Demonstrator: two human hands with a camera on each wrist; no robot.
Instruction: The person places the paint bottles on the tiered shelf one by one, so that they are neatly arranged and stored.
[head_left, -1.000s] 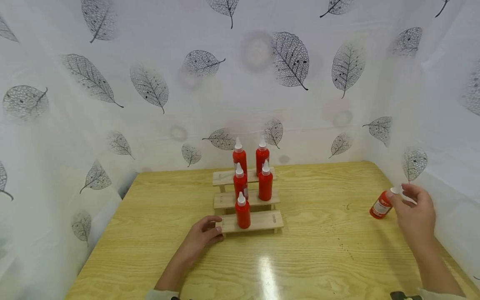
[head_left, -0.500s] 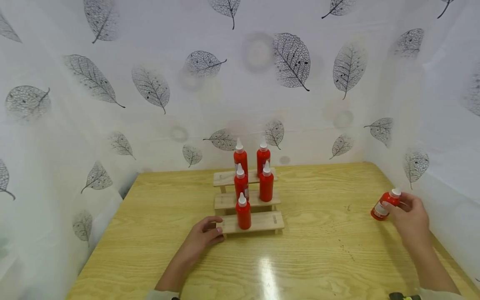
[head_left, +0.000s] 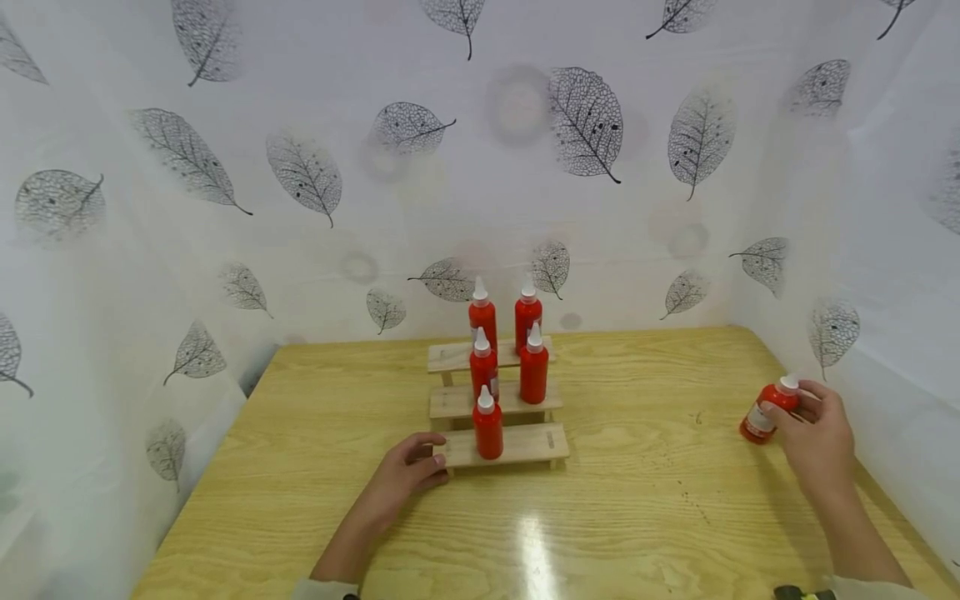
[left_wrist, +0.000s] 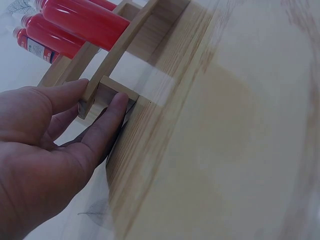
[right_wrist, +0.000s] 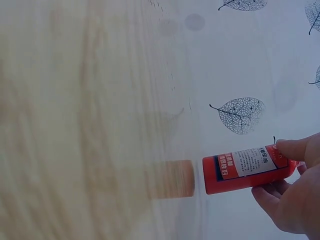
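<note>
My right hand (head_left: 817,437) grips a red bottle (head_left: 767,414) with a white nozzle cap at the table's right side. Its thumb lies on the upper part of the labelled body. In the right wrist view the bottle (right_wrist: 245,169) appears slightly off the table, with a gap between its base and its reflection. The left hand (head_left: 405,467) holds the left end of a three-step wooden rack (head_left: 525,446), thumb and fingers around the lowest step and its support (left_wrist: 117,90). Several similar red bottles stand upright on the rack: one on the bottom step (head_left: 488,433), two on each higher step.
The rack stands on a wood-grain table (head_left: 637,500). A white curtain (head_left: 510,208) printed with leaves hangs behind and along both sides, close to my right hand. A small dark object (head_left: 798,592) shows near the right sleeve.
The right hand has shifted its hold from the bottle's cap down to its body, the cap now showing above the fingers. The left hand and the rack stay put.
</note>
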